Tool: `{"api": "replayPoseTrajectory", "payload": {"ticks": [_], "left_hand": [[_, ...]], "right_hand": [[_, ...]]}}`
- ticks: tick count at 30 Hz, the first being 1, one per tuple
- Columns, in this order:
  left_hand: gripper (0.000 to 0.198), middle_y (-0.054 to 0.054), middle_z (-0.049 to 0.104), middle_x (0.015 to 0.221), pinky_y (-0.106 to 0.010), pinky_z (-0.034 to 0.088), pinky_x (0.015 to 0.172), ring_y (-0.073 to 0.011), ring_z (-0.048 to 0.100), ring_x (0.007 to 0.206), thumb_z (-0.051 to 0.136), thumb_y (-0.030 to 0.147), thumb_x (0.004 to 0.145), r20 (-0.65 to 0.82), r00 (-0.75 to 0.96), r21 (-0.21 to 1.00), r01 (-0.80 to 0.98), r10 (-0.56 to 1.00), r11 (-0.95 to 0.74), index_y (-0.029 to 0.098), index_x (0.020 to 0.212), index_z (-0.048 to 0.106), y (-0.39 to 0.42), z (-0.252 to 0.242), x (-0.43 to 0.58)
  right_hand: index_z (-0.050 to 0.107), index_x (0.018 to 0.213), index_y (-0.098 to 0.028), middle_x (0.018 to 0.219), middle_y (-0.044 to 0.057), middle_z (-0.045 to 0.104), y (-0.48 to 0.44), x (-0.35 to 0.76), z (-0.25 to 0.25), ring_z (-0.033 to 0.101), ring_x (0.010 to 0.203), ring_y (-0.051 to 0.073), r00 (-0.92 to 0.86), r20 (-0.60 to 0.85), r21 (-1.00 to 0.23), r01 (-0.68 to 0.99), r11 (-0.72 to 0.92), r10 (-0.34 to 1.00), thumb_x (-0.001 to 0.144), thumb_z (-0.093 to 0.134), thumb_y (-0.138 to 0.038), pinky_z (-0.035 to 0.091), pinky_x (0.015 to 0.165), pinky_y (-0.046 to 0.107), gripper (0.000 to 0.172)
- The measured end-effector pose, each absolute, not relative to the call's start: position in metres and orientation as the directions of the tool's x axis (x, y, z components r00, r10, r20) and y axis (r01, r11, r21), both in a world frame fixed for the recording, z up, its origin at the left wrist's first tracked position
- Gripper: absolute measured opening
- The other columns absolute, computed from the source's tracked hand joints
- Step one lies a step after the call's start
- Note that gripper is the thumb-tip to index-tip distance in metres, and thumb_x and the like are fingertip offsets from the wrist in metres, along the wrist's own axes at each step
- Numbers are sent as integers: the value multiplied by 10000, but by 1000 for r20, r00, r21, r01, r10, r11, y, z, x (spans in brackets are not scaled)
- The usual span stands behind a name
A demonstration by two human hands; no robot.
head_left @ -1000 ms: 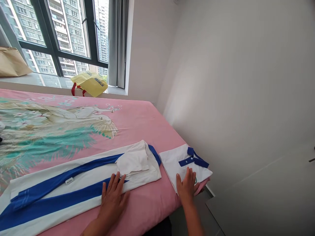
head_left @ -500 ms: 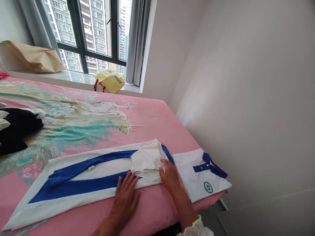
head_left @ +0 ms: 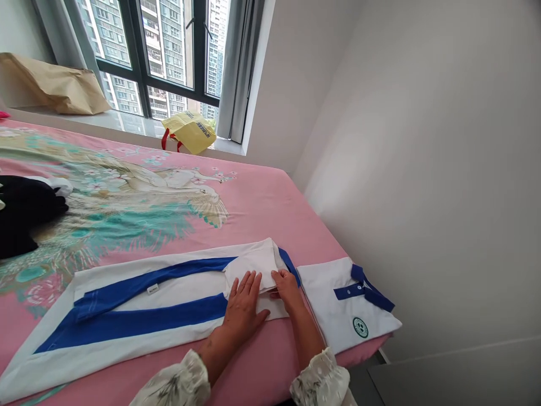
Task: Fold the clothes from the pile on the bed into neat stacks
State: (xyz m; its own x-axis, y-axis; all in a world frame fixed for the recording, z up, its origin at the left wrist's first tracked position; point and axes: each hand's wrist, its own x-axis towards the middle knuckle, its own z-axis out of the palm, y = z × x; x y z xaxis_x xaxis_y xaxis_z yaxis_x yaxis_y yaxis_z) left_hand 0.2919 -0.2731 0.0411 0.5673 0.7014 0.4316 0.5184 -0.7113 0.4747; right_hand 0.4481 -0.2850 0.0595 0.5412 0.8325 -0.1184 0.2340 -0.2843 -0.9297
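Note:
A long white garment with blue stripes (head_left: 139, 307) lies flat across the near side of the pink bed (head_left: 262, 203). My left hand (head_left: 243, 304) rests flat on its right end, fingers spread over a white pocket flap. My right hand (head_left: 287, 288) sits just beside it at the garment's right edge, fingers curled against the cloth; whether they pinch it I cannot make out. Right of both hands lies a folded white polo shirt (head_left: 344, 313) with a blue collar and a green round badge, at the bed's corner.
A black and white heap of clothing (head_left: 25, 211) lies at the left of the bed. On the window sill stand a yellow bag (head_left: 190, 131) and a brown paper bag (head_left: 54, 90). A white wall runs along the right.
My right hand left the folded polo shirt and came to the striped garment's right end. My left hand slid up and right onto the pocket flap. The view turned left.

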Motion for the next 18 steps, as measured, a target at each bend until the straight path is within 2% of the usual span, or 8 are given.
{"api": "replayPoseTrajectory", "payload": {"ticks": [1,3,5,6,8,12,15,18], "left_hand": [[685,-137,454,1405,-497,255,1093,-300,378,1318,621,278,681,395,511,599,486,763,-636,159,1333,452,-266,45,301],[499,-115,606,1248,-451,350,1023,-301,513,1193,621,318,685,253,388,856,338,886,-392,184,1165,606,-250,52,313],[324,-81,717,942,-391,458,865,-281,631,958,582,421,719,85,308,974,175,948,-144,185,911,692,-231,62,316],[353,-65,713,796,-361,486,764,-263,651,830,547,488,734,26,289,990,127,957,-65,178,821,689,-222,67,315],[469,-41,665,643,-311,483,606,-217,631,640,477,591,747,-26,278,997,80,960,4,159,763,660,-208,77,311],[485,-3,623,592,-249,435,520,-153,559,532,609,622,646,-137,334,978,-105,932,182,149,754,630,-195,93,303],[447,15,595,566,-228,403,501,-135,529,520,649,595,634,-131,385,978,-104,914,183,154,713,641,-197,98,301],[437,8,600,581,-233,402,499,-147,542,538,646,589,640,-119,383,979,-106,916,172,155,695,651,-201,97,299]], "right_hand": [[576,730,-190,643,16,611,-284,446,62,583,565,170,515,-124,-943,205,-262,848,760,494,-502,470,523,286,324],[592,822,-191,742,32,655,-284,445,68,626,659,184,470,-100,-973,138,-185,877,801,438,-553,507,599,303,393],[601,855,-196,835,52,679,-286,449,73,645,798,203,471,-11,-977,182,-109,882,840,390,-552,515,739,336,414],[610,870,-200,885,60,685,-287,452,75,642,863,211,475,34,-959,264,-106,879,855,378,-533,500,807,350,405],[629,964,-210,1038,68,671,-284,459,75,609,1007,214,424,100,-868,479,-129,900,877,374,-468,445,929,357,373],[528,1268,-188,1361,64,498,-257,467,67,386,1306,193,139,34,-610,787,-90,990,930,285,-365,228,1118,376,452],[460,1342,-184,1432,64,413,-224,472,61,271,1371,202,23,-87,-461,885,-61,996,949,251,-350,113,1143,415,474],[445,1351,-182,1452,93,377,-197,482,57,235,1382,240,40,-133,-412,907,-92,990,936,309,-355,50,1126,497,470]]}}
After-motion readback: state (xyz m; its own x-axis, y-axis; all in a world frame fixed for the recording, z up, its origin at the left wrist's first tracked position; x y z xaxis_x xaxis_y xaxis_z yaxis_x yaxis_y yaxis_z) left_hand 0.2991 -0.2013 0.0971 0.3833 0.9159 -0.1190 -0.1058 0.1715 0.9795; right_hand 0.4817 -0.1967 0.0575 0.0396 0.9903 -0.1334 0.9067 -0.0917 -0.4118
